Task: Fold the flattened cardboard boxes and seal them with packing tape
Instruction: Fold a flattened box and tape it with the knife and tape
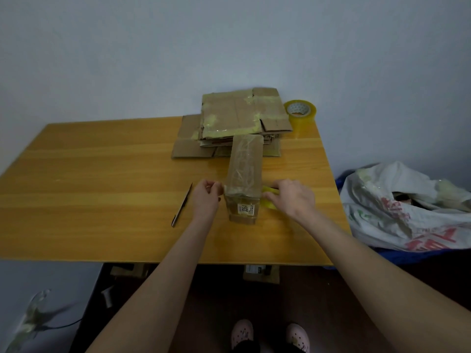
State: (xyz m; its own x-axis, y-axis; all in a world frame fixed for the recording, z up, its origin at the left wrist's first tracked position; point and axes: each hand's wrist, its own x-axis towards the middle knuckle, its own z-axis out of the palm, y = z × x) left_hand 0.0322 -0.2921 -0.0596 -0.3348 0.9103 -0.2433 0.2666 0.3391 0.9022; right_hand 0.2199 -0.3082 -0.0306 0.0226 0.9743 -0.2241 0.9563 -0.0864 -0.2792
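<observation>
Left hand pinches the tape end at the left edge of the one standing box. Right hand grips one tape roll at its right side. A second roll and one pile of flat boxes sit behind on the surface.

Folded box: 1 long brown carton, closed, lying lengthwise on the table, top wrapped in wrinkled clear tape, white label on near end. Left hand pinches its near left edge.
Tape roll: yellowish, gripped by right hand, just beside the box's near right corner.
Flattened boxes: stack at far table edge, old tape strips on top.
Second tape roll: beside stack, far right corner.
</observation>
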